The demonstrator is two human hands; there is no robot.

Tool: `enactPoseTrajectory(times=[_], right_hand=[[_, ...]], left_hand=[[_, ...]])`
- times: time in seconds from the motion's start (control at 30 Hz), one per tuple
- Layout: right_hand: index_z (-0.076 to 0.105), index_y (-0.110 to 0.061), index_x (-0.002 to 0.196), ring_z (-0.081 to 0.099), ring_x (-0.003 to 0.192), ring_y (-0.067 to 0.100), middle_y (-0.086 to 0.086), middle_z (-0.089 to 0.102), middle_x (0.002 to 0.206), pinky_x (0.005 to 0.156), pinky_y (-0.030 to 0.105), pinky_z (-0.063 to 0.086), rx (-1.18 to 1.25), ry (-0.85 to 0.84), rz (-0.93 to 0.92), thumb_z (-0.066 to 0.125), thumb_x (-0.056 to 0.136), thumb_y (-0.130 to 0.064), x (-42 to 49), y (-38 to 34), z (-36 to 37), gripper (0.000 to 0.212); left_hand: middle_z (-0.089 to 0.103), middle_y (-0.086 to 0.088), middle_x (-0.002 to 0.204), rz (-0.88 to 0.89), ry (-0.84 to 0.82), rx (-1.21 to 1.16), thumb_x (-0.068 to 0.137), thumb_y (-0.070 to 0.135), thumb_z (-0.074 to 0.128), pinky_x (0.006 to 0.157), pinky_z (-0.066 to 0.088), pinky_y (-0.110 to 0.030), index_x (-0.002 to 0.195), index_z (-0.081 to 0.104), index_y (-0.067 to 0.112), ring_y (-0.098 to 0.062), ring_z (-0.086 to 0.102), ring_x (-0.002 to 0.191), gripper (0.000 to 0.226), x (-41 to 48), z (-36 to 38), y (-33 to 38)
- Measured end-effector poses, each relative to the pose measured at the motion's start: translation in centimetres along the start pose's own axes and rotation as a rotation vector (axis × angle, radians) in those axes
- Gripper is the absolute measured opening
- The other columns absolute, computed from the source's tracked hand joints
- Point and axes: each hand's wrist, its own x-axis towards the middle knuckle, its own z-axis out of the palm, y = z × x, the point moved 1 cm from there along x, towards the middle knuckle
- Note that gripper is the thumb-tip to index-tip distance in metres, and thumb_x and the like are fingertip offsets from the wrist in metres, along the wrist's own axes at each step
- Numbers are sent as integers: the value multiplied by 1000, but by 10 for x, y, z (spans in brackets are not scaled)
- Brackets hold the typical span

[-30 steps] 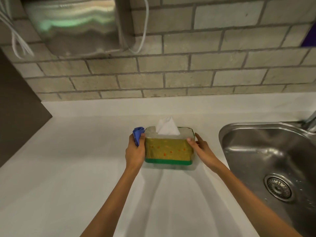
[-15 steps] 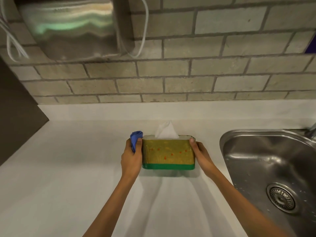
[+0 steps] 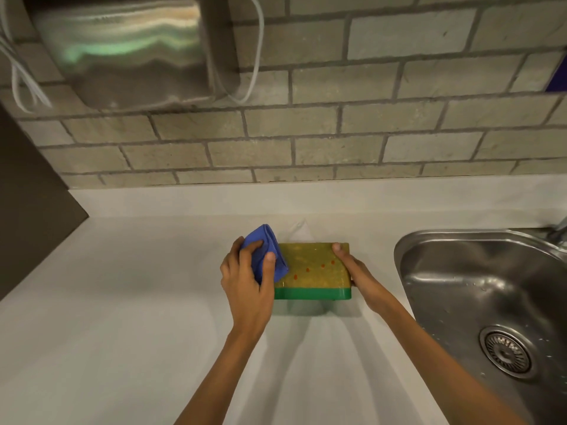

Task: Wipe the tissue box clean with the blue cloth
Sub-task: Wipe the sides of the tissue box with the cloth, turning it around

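Since 0.5 s ago our left hand [image 3: 248,282] has swung the blue cloth [image 3: 267,251] from the box's left end onto its near face; box now tipped back w/ that face up. We see little of the tissue [image 3: 302,230], pale vs. the counter [image 3: 122,302], top opening hidden. Tissue box [image 3: 316,269] sits centre frame, long axis left-right, green base toward us. Left hand closed on bunched cloth; right hand [image 3: 357,276] clasps right end, fingers hidden behind. Sink [image 3: 460,271] cut off at right edge.
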Motion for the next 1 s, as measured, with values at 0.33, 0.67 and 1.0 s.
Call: enactPoseTrajectory(times=[0.33, 0.67, 1.0], right_hand=[[55, -13, 118, 64, 91, 15, 3, 67, 102, 73, 21, 48, 86, 66, -23, 48, 80, -55, 6, 5, 1, 57], [61, -27, 91, 66, 82, 9, -4, 69, 90, 66, 17, 48, 112, 92, -65, 54, 68, -59, 3, 7, 3, 40], [60, -27, 90, 67, 78, 7, -5, 69, 87, 61, 15, 48, 110, 102, -58, 55, 63, -60, 5, 8, 0, 43]], left_hand=[[35, -9, 151, 49, -90, 47, 92, 27, 54, 105, 40, -35, 144, 31, 12, -27, 40, 135, 59, 6, 14, -7], [48, -12, 144, 93, -31, 66, 95, 22, 47, 103, 39, -30, 138, 46, 10, -29, 47, 131, 44, 9, 4, -8], [41, -18, 146, 400, -128, 311, 93, 31, 40, 104, 31, -40, 133, 51, 12, -40, 28, 137, 47, -13, 6, -18]])
